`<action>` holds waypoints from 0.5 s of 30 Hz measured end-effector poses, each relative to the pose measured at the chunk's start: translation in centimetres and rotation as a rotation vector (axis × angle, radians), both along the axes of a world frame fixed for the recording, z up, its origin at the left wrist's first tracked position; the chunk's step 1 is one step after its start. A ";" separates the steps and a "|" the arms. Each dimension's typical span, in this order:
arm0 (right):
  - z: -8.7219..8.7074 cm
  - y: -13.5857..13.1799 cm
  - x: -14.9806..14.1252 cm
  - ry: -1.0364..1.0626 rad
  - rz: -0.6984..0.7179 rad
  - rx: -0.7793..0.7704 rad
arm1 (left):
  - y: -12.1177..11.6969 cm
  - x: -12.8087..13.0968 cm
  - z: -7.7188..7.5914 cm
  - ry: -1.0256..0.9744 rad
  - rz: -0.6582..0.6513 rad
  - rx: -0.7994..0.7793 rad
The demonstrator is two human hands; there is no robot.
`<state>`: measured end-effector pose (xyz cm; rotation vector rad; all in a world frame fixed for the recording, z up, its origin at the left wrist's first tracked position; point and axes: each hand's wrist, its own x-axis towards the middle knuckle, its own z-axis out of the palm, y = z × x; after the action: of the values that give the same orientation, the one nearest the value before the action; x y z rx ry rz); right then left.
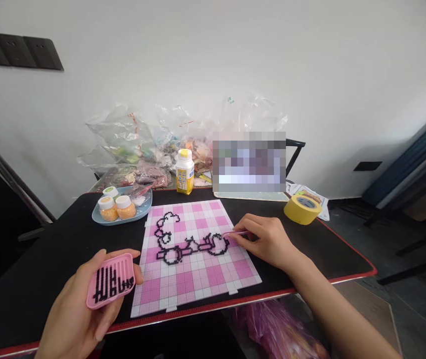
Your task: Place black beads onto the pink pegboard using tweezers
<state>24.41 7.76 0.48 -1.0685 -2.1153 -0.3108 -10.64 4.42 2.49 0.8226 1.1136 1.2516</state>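
Note:
My left hand (82, 294) is wrapped round a small pink bead tray (112, 279), whose grooves hold rows of black beads. The tray is tilted beside the left edge of a pink and white checked pegboard (198, 289). On the board, black fuse beads (172, 255) form a curving outline. In my right hand (263, 237), thumb and fingers pinch pink tweezers (237, 232); their tip is at the right end of the bead outline. Whether a bead sits in the tip is too small to tell.
Left of the board stands a blue plate (143, 209) with several bead jars (126, 207). Behind are a yellow-capped bottle (185, 172), plastic bags (123, 134) and a blurred screen (249, 162). A roll of yellow tape (302, 209) lies at right on the black mat (332, 249).

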 end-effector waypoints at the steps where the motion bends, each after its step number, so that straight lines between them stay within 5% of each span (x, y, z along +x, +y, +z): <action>1: 0.0 0.0 0.1 -0.001 0.001 -0.002 | 0.1 0.0 -0.1 0.003 -0.001 -0.002; 8: 0.7 -0.7 -0.6 0.113 0.011 0.091 | -0.2 0.5 0.0 -0.043 -0.036 -0.098; 15: 3.0 -6.8 -7.8 0.330 0.175 0.113 | -3.8 3.8 -0.2 -0.035 -0.137 -0.209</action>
<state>16.65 0.93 3.47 -0.8022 -1.8554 -0.1547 -6.79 0.61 2.31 0.7035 1.1191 1.0137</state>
